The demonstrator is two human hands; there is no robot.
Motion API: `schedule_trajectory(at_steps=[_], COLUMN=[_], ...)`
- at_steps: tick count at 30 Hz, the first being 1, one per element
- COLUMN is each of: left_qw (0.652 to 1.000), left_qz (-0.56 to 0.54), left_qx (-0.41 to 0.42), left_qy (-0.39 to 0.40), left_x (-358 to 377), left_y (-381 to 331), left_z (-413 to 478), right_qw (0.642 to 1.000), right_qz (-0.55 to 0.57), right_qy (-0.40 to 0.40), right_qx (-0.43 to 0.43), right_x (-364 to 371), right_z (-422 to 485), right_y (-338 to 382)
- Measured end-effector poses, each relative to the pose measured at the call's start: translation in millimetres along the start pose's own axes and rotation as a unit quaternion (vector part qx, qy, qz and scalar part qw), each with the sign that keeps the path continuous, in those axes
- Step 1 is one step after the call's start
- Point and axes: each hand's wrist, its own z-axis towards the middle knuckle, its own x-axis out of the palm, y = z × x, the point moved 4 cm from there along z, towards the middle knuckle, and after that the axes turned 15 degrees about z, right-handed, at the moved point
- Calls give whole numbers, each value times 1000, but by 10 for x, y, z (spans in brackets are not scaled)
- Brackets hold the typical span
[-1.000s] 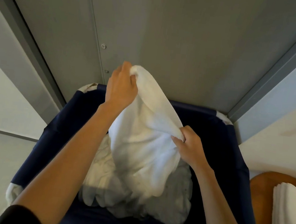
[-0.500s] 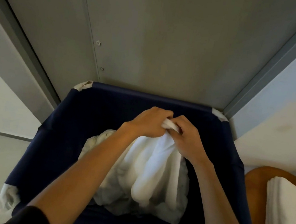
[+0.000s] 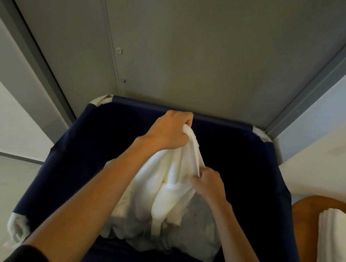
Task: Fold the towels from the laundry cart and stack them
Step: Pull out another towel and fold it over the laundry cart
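white towel [image 3: 171, 187] hangs bunched from the left hand [image 3: 168, 131], which grips its top edge; the right hand [image 3: 209, 185] pinches a fold just below. its tail touches the pile [image 3: 192, 241] in the cart [image 3: 80, 162] and may drag another out.

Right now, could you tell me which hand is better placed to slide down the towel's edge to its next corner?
The right hand, probably: it pinches the towel partway down its edge, while the left hand holds the top end up.
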Motion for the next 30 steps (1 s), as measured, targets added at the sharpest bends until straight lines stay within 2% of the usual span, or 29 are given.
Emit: schedule_trajectory(at_steps=[4, 8, 11, 13, 15, 16, 18, 19, 21, 23, 27, 30], left_qw=[999, 995, 981, 966, 957, 963, 989, 990, 977, 977, 988, 991], left_qz=[13, 58, 148, 212, 248, 234, 116, 48, 14, 37, -10, -46], left_qx=[-10, -70, -126, -149, -149, -129, -51, -7, 63, 70, 31, 20], left_qy=[-27, -38, -26, -1, 19, 28, 81, 131, 204, 198, 153, 124], left_x=[-137, -213, -192, -92, 57, 149, 385, 519, 724, 814, 765, 637], left_y=[124, 382, 577, 656, 648, 597, 408, 280, 90, 67, 123, 104], left_z=[-15, -41, -82, -102, -119, -127, -140, -159, -191, -180, -161, -162], right_qw=[999, 995, 994, 991, 987, 985, 977, 973, 966, 963, 969, 979], right_qz=[-39, -76, 18, 76, 80, 74, 82, 96, 124, 130, 101, 85], right_qy=[-11, -60, -106, -98, -72, -59, -36, -22, 11, 28, 18, 86], right_qx=[8, -8, -28, -58, -117, -147, -195, -210, -228, -233, -226, -165], right_x=[106, 15, -163, -252, -311, -327, -352, -357, -357, -338, -319, -249], right_z=[33, 14, 9, 10, -20, -46, -94, -115, -149, -153, -127, -117], right_y=[-77, -133, -179, -128, 33, 136, 347, 447, 595, 617, 469, 291])
